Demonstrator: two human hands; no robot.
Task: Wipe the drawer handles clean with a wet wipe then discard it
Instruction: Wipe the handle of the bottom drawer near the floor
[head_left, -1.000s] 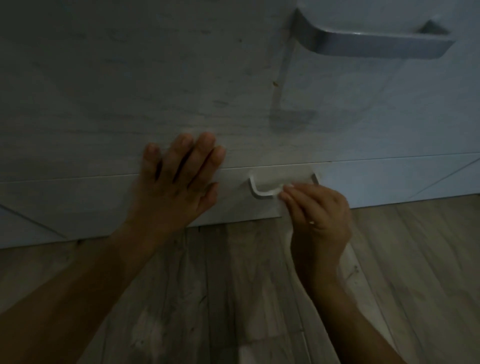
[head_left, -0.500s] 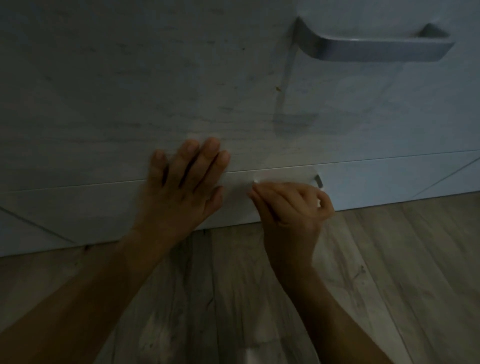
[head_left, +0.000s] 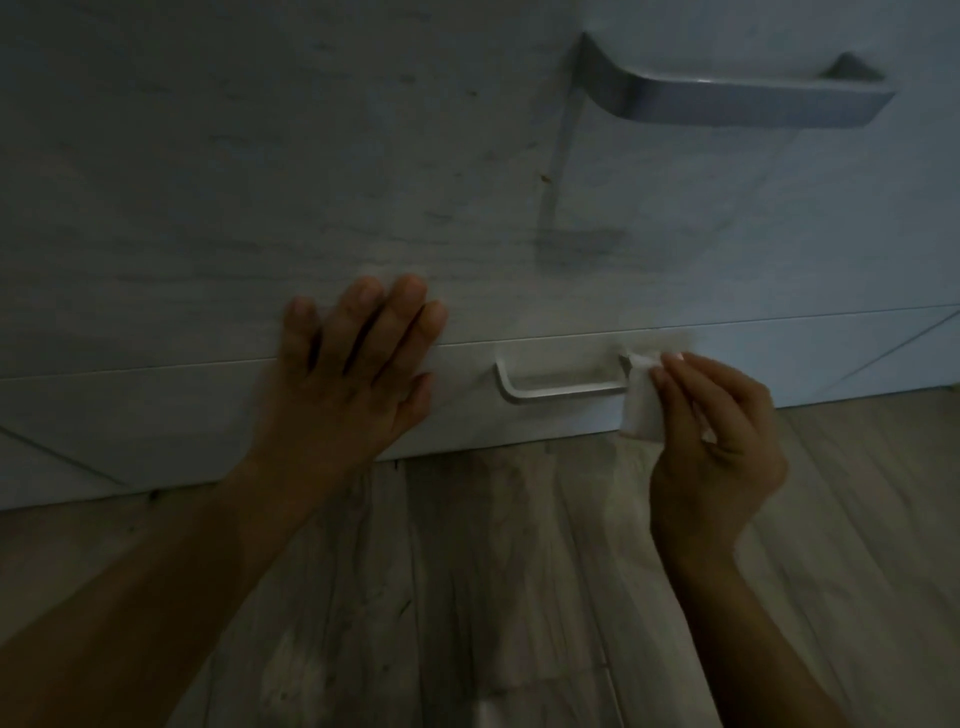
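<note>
Right grip (head_left: 717, 431) pinches the limp wipe (head_left: 641, 410), probably best held bunched, at the handle (head_left: 561, 387) end; left grip (head_left: 353, 384) flat, fingers straight, on the drawer (head_left: 156, 415).

The wet wipe (head_left: 642, 410) hides the lower handle's (head_left: 561, 391) right end.

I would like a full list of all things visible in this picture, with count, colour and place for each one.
upper handle: one, grey metal, top right on the upper drawer front
lower handle: one, pale, on the lower drawer front
wet wipe: one, white, at the lower handle's right end
floor: wood-look planks, below the drawers
left hand: flat on both drawer fronts, left of the lower handle
right hand: pinches the wet wipe
</note>
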